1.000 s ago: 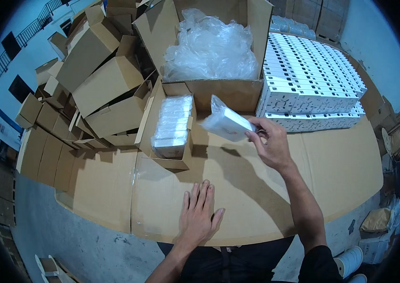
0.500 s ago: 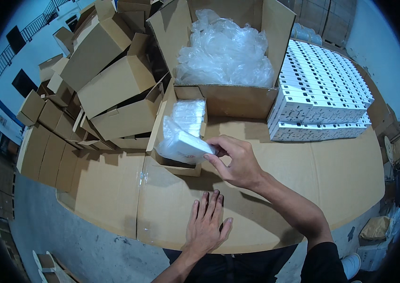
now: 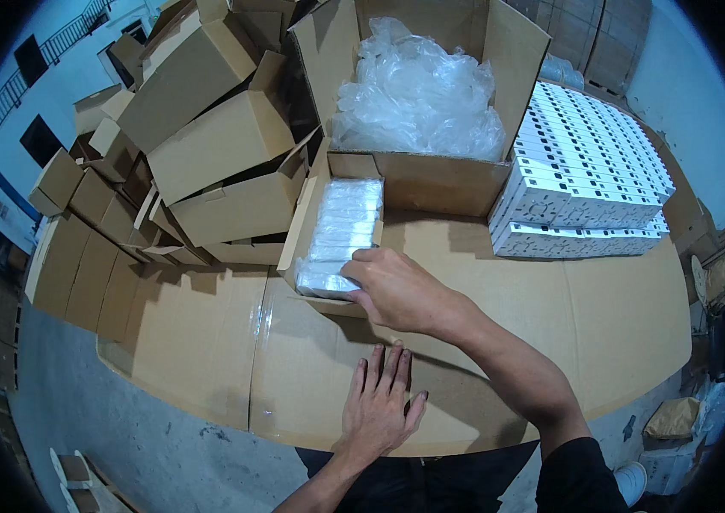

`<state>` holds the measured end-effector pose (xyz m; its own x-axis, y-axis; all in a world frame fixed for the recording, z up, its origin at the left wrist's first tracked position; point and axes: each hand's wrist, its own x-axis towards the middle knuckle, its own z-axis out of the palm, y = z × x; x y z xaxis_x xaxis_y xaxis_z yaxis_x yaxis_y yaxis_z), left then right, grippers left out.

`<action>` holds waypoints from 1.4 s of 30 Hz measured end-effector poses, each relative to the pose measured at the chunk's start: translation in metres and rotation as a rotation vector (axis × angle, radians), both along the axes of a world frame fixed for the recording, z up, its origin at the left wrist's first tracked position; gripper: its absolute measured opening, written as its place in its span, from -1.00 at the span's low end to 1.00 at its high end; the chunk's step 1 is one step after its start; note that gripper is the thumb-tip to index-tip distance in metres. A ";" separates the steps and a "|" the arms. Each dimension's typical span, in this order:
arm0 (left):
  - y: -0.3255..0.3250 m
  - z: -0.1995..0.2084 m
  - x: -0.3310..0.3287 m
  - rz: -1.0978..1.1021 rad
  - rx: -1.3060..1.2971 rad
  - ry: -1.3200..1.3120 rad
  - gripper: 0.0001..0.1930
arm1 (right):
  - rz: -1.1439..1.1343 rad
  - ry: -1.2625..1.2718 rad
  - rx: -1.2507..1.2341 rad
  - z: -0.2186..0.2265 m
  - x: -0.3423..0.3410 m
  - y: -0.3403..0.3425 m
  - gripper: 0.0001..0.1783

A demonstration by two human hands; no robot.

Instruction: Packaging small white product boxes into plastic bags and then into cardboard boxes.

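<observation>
Currently a clear-wrapped white packet (image 3: pixel 321 278) is being set into the near end of a small open carton (image 3: pixel 315 229), which lies on the cardboard-covered bench (image 3: pixel 550 325). The packet is pinched at its near edge by the right hand (image 3: pixel 396 289), fingers curled over it and thumb below, so the grip is closed on the packet. The left hand (image 3: pixel 379 406) is laid flat on the bench, fingers spread, holding nothing.

The step in hand is judged to be the filling of the small carton, with this packet placed as the nearest one in the row. What seems called for next is a squaring of the packet against its neighbours and the carton's front wall, so that it sits level before it is released.

Wrapped white packets are seen stacked in a row along the small carton, which looks nearly full. Behind it, a large open box (image 3: pixel 431 171) is filled with crumpled clear plastic wrap (image 3: pixel 418 98). To the right, flat white boxes (image 3: pixel 585 171) are stacked in rows; to the left, empty brown cartons (image 3: pixel 208 145) are piled.
</observation>
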<state>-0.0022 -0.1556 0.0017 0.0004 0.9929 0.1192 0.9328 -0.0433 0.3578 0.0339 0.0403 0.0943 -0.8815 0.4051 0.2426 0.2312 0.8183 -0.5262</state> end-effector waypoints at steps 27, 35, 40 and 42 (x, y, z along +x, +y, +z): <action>0.026 -0.007 0.014 -0.065 -0.041 0.066 -0.17 | -0.238 0.355 -0.098 -0.047 0.157 0.019 -0.61; 0.060 0.002 0.030 -0.141 0.067 0.030 -0.35 | -0.895 0.502 0.311 -0.007 0.400 0.081 -0.60; 0.065 0.008 0.035 -0.190 0.123 0.069 -0.41 | -1.248 0.423 0.333 0.004 0.518 0.138 -0.57; 0.069 0.009 0.036 -0.188 0.102 0.066 -0.41 | -1.293 0.313 0.458 -0.002 0.548 0.170 -0.50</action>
